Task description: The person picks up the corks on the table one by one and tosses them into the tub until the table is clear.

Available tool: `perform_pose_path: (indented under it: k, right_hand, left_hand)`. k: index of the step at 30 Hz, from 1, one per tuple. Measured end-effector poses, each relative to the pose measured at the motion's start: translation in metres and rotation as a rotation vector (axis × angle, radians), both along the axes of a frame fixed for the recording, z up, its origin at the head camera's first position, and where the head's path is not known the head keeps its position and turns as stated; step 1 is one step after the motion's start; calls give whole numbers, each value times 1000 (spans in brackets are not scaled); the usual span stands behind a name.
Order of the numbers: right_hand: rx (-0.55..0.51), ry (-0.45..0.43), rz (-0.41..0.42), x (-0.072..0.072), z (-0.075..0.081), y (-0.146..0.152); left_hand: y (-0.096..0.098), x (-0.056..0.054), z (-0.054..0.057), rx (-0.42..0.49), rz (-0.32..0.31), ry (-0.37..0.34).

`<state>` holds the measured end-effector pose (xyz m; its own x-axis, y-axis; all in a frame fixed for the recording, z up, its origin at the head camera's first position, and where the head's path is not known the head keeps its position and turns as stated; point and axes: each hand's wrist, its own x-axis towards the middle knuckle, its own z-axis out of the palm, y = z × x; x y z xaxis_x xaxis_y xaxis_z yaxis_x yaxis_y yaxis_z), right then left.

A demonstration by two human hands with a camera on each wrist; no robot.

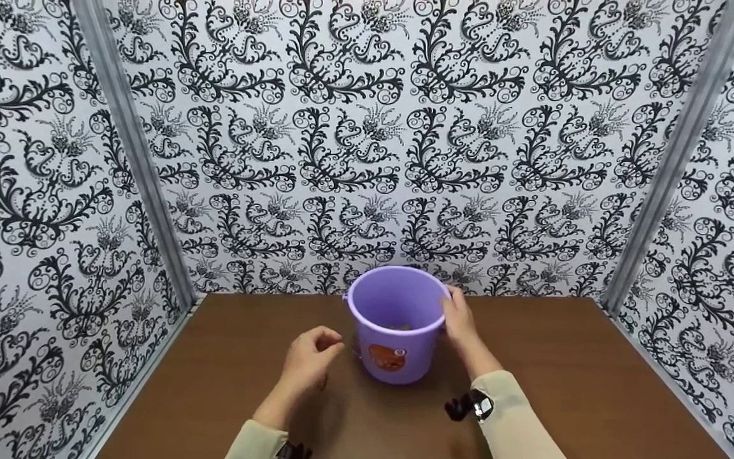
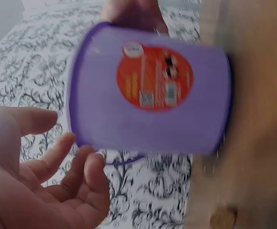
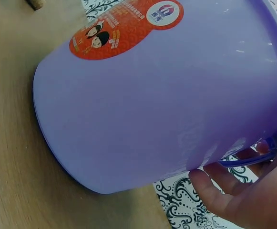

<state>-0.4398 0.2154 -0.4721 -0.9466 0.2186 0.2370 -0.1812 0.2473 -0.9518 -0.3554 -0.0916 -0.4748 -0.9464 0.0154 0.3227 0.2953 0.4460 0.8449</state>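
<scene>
A purple bucket (image 1: pixel 399 357) with an orange-red sticker (image 1: pixel 386 358) stands near the middle of the table, its mouth toward me. At its right side my right hand (image 1: pixel 459 319) holds it by the rim; in the right wrist view its fingers lie about the purple handle (image 3: pixel 250 161). My left hand (image 1: pixel 309 357) is left of the bucket, fingers loosely bent around nothing. In the left wrist view those fingertips are close to the bucket's rim, and I cannot tell whether they touch it. Something small and pale (image 1: pixel 400 327) shows inside the bucket, mostly hidden by its front wall.
A small brown object (image 2: pixel 223 217), blurred, lies on the brown wooden table (image 1: pixel 227 357) under my left hand. Black-and-white patterned walls (image 1: pixel 367 159) enclose the back and both sides, with grey metal posts (image 1: pixel 131 140) at the corners.
</scene>
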Motion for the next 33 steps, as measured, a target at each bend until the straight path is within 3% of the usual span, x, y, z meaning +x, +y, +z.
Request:
perform_pose_path:
  k: [5, 11, 21, 33]
  right_hand:
    - [30, 8, 13, 1, 0, 0]
    - [-8, -4, 27, -1, 1, -1]
    - [-37, -12, 34, 0, 1, -2]
    - [-72, 20, 52, 4, 1, 1]
  left_hand:
    - [-8, -1, -7, -150, 40, 60]
    - [-13, -11, -15, -153, 95, 37]
    - [-21, -20, -26, -156, 129, 37]
    - [-26, -25, -40, -195, 114, -10]
